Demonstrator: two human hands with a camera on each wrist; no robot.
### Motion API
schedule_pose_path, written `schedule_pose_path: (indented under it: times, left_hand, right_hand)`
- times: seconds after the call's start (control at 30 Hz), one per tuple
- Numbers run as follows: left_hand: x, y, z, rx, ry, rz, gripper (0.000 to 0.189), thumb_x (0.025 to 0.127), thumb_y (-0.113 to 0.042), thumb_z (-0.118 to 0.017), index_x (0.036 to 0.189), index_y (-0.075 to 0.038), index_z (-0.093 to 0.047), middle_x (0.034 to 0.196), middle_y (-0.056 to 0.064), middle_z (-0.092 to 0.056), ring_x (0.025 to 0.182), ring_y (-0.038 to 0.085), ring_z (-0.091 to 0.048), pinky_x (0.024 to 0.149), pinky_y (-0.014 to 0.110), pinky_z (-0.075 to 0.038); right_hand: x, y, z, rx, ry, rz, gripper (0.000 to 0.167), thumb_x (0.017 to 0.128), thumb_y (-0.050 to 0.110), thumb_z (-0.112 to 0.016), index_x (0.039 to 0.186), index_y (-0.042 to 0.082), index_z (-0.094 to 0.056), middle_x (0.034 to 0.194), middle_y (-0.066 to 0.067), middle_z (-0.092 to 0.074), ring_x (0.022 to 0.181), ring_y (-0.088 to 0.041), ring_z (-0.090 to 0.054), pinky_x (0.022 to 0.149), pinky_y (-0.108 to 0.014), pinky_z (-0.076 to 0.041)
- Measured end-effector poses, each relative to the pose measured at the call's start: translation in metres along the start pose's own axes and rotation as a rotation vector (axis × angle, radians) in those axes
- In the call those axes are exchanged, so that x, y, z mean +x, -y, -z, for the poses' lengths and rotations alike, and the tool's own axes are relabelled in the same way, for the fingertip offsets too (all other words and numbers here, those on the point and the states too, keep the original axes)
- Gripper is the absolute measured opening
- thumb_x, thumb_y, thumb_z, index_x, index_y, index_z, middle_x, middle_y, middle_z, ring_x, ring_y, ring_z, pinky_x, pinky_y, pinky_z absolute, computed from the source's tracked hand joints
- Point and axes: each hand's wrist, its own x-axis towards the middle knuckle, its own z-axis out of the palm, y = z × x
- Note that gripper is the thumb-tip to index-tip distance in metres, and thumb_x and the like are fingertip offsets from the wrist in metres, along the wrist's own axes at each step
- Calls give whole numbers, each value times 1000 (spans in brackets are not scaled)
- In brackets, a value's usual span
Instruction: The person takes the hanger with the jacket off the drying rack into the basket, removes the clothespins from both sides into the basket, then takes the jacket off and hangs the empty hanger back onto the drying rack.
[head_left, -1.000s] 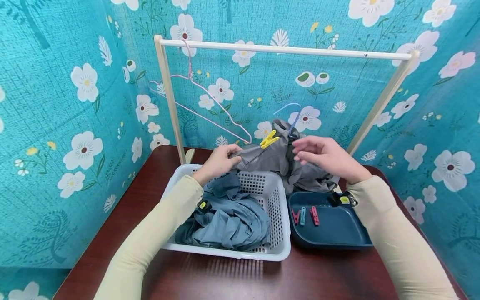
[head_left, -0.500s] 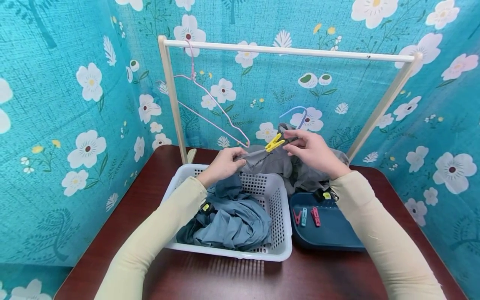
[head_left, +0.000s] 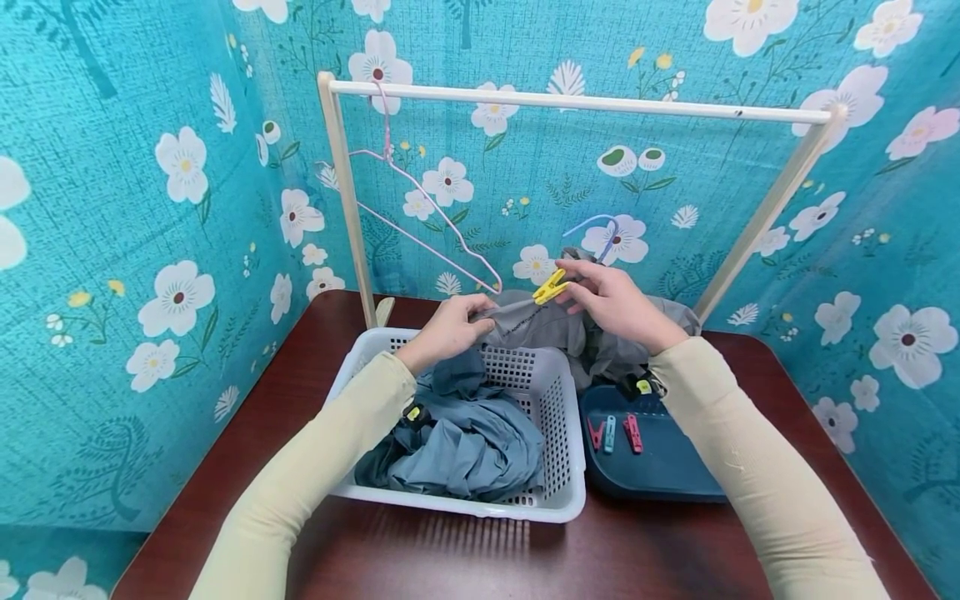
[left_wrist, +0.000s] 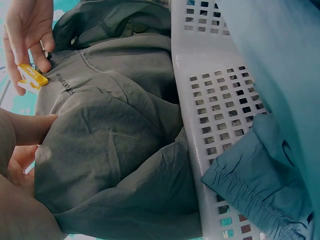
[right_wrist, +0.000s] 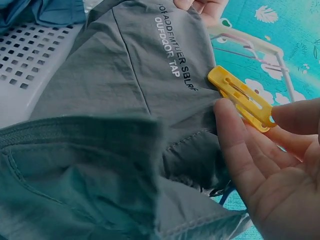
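Note:
A grey garment (head_left: pixel 519 325) with printed lettering hangs behind the basket, bunched around a blue hanger whose hook (head_left: pixel 613 233) sticks up above the cloth. At the garment's upper edge my left hand (head_left: pixel 450 327) pinches the fabric between thumb and fingers. A yellow clothespin (right_wrist: pixel 241 95) is clipped on that same edge, to the right of the left hand. My right hand (head_left: pixel 618 307) has its thumb and fingertips on the clothespin's handle end, pinching it. In the left wrist view, the grey cloth (left_wrist: pixel 115 135) spreads beside the basket wall.
A white basket (head_left: pixel 570 467) holds blue-grey clothing (head_left: pixel 465 442). Right of it, a dark blue tray (head_left: pixel 675 467) carries red and light-blue clothespins (head_left: pixel 610 433). A wooden rack with a white rod (head_left: pixel 585 102) stands behind, a pink hanger (head_left: pixel 420 187) on its left end.
My right hand has moved left from beside the hanger and taken the yellow clothespin between its fingers. The left hand keeps its hold on the garment's edge.

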Motion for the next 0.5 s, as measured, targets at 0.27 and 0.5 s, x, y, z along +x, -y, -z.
schedule_pose_path:
  times: [0.27, 0.5]
  left_hand:
    - [0, -1, 0, 2, -8, -2, 16, 96, -12, -57, 109, -14, -65, 86, 5, -61, 50, 16, -38, 48, 29, -35]
    - [0, -2, -1, 18, -7, -4, 16, 96, -13, -57, 110, -13, -65, 96, 3, -62, 54, 16, -40, 51, 29, -36]
  right_hand:
    - [0, 1, 1, -23, -9, 24, 35, 100, 12, -49, 135, 8, -49, 105, -15, -65, 87, -25, -65, 80, -41, -51]
    - [-3, 0, -1, -43, -33, 62, 32, 99, 11, -49, 131, 6, -52, 110, -14, -63, 90, -24, -64, 79, -39, -51]
